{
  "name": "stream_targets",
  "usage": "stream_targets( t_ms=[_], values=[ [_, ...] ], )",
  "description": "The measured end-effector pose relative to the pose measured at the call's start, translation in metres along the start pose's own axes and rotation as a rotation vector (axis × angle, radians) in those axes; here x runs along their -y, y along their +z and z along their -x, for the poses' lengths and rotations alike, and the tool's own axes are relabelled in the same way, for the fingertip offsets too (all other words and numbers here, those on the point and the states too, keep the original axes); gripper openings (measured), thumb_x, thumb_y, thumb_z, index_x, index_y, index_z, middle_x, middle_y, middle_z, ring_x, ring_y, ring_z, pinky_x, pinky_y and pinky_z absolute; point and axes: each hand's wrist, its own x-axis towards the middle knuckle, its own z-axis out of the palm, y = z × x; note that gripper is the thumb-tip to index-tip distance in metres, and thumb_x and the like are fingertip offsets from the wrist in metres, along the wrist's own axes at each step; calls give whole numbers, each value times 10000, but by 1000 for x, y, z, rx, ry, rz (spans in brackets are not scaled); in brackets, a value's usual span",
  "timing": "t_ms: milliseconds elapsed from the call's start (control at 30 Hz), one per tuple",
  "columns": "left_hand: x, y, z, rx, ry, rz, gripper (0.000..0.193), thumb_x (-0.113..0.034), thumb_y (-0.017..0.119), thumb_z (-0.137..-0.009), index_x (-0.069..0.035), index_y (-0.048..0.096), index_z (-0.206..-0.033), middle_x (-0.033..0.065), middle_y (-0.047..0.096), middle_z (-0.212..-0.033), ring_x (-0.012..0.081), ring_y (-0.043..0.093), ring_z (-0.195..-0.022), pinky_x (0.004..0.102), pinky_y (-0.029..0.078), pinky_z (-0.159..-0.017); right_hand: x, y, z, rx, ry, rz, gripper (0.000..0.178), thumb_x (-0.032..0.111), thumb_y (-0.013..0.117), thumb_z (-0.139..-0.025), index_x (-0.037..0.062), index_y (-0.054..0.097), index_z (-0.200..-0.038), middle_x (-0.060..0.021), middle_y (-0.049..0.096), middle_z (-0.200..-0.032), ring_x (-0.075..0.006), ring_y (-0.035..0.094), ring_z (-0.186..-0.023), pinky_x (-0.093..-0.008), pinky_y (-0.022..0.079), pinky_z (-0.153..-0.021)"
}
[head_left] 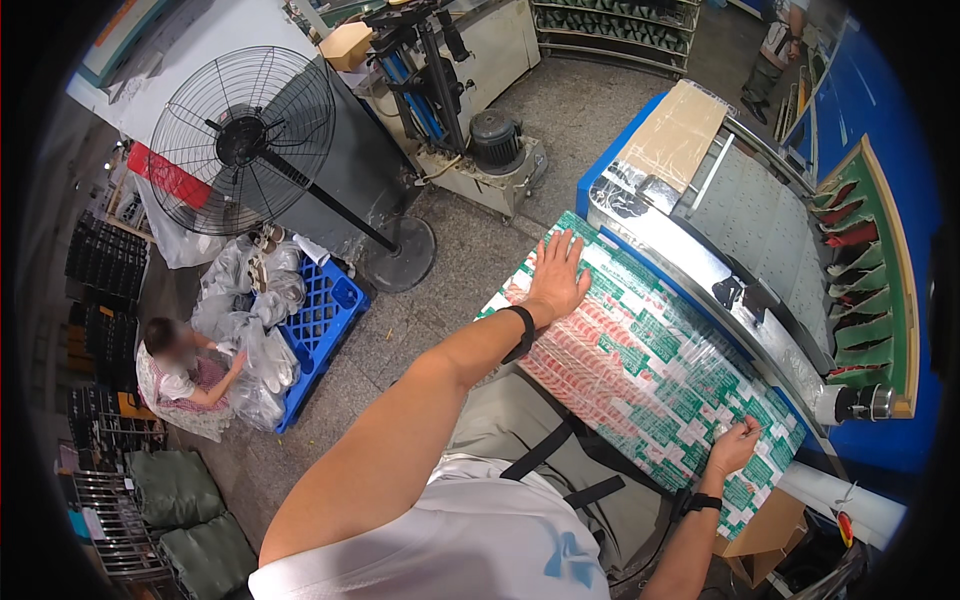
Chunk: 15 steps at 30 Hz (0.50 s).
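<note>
The left hand (560, 275) lies flat with its fingers spread, pressing on the patterned tabletop (640, 380). The right hand (735, 447) is over the near right part of it, fingers curled in; it is too small to tell if they pinch anything. The tabletop is in front of the person, right beside the big machine (690, 225). If the left hand slips forward, its fingertips could bump the machine's edge, or maybe get nipped if a part moves. If a palm drags, the shiny cover could wrinkle or rip. If the right arm swings low, it could knock the cardboard box (770, 530) below. Counting outward, I see two hands, two black wristbands (520, 335), one tabletop, one machine, one box, one green rack (905, 330), one motor (497, 140), one fan (240, 135), one blue pallet (320, 320), two green bundles (175, 490) and two other people, one sitting (185, 385) and one standing (778, 50).
</note>
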Motion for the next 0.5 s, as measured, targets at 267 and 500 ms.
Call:
stream_targets(
  t_ms=[267, 500],
  values=[
    [4, 4, 0, -28, 7, -11, 697, -368, 547, -1061, 10, 410, -1630, 285, 332, -1714, 470, 236, -1628, 634, 143, -1331, 1, 0, 0, 7, 2, -12, 299, 246, 485, -1031, 134, 696, -1210, -109, 805, -995, -364, 743, -879, -509, 552, -786],
    [1, 1, 0, 28, -7, -13, 717, -386, 512, -1072, 23, 381, -1646, 287, 301, -1730, 461, 203, -1645, 624, 117, -1344, 1, 0, 0, -9, -1, -7, 303, 246, 485, -1030, 128, 701, -1208, -114, 805, -1002, -364, 745, -883, -513, 554, -793]
  ],
)
